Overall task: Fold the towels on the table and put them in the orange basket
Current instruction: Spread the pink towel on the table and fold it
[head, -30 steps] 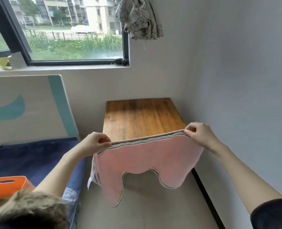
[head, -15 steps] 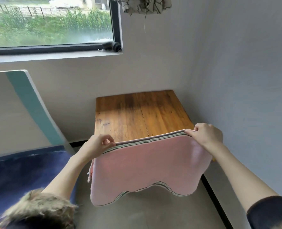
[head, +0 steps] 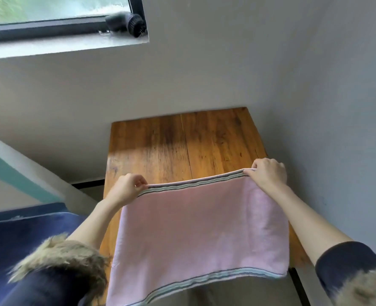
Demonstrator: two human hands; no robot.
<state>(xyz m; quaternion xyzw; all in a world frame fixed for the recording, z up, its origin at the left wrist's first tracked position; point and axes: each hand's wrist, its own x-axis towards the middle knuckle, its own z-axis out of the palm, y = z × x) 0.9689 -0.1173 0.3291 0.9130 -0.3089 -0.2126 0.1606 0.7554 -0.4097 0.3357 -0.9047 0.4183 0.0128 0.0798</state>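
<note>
A pink towel [head: 200, 235] with striped borders is stretched out over the near part of the wooden table [head: 182, 146]. My left hand [head: 126, 189] pinches its far left corner. My right hand [head: 267, 173] pinches its far right corner. The towel's top edge runs taut between both hands, and its lower striped edge hangs past the table's near edge. The orange basket is out of sight.
The table stands in a corner, with grey walls behind it and to its right. A window with a dark frame [head: 56, 27] is up left. A dark blue mattress [head: 17, 235] lies to the left, and a white-and-teal board [head: 17, 173] leans on the wall.
Both hands moved forward over the table with the towel, which now hangs flat and spread. The view dropped and shifted closer; the orange basket left the view.
</note>
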